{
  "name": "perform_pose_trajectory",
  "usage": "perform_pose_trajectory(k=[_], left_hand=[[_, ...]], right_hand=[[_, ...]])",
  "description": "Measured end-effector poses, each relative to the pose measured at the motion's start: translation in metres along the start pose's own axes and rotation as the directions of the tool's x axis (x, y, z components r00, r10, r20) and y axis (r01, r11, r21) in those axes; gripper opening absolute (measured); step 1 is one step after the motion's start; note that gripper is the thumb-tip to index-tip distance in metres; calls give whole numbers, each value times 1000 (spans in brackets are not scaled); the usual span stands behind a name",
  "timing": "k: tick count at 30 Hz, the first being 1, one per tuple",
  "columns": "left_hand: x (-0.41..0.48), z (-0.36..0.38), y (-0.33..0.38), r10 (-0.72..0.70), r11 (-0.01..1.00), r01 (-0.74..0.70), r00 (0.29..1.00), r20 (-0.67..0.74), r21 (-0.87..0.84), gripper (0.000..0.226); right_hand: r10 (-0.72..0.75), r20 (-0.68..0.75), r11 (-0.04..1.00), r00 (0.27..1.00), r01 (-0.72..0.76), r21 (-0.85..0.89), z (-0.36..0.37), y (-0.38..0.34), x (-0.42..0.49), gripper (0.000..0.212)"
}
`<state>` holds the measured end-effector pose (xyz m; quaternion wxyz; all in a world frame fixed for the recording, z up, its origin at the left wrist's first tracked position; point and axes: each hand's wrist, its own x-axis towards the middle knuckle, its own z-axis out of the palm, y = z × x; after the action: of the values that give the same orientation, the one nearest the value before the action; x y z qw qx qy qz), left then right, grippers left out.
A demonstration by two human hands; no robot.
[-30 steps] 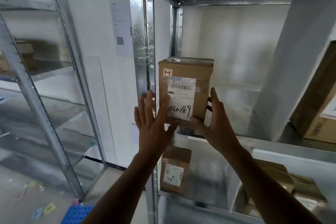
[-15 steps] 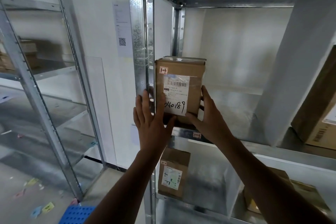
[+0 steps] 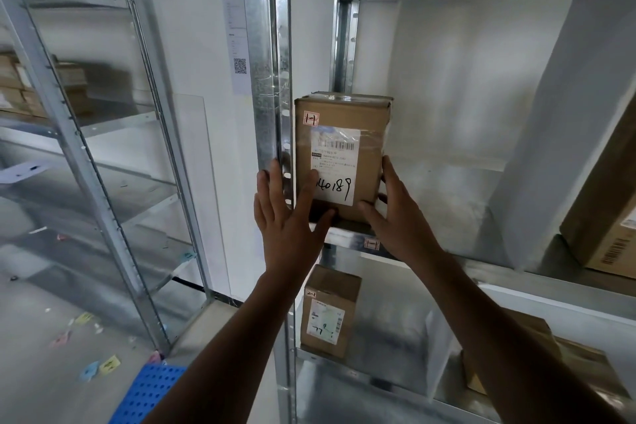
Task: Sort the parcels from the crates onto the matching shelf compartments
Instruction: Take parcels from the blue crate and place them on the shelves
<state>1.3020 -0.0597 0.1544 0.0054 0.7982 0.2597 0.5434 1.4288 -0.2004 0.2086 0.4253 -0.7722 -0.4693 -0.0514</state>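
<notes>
A brown cardboard parcel [image 3: 344, 134] with a white label, a handwritten number and a small "1-1" tag stands upright at the left end of the upper shelf compartment [image 3: 444, 182], against the metal upright [image 3: 272, 79]. A matching "1-1" tag [image 3: 371, 244] is on the shelf edge below it. My left hand [image 3: 289, 217] lies flat with straight fingers against the parcel's front lower left and the upright. My right hand [image 3: 395, 217] touches the parcel's lower right edge with straight fingers.
A smaller parcel marked "2-1" [image 3: 328, 313] stands in the compartment below. White dividers [image 3: 564, 134] split the shelves; more cardboard boxes [image 3: 605, 217] sit to the right. A second metal rack [image 3: 86, 155] stands at left, and a blue crate [image 3: 148, 392] lies on the floor.
The parcel has slid left and deeper onto the shelf, ending against the upright. Both hands followed it and stay on its lower front.
</notes>
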Motion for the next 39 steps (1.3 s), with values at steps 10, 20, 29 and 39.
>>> perform_pose_trajectory(k=[10,20,29,39], left_hand=[[-30,-26,-1,-97,995,94,975,199,24,79],[-168,-175,-63,-327,945,288,817,475,156,75],[-275,-418,-159,-661,730,491,685,307,475,69],[-339,-623,-223,-809,393,677,577,-116,622,67]], right_hand=[[-107,-9,904,994,93,-417,1,7,-65,67],[-56,326,961,944,140,-239,88,-54,-195,66],[-271,571,941,775,338,-12,240,-229,-306,62],[-562,665,799,492,529,285,343,-416,-377,68]])
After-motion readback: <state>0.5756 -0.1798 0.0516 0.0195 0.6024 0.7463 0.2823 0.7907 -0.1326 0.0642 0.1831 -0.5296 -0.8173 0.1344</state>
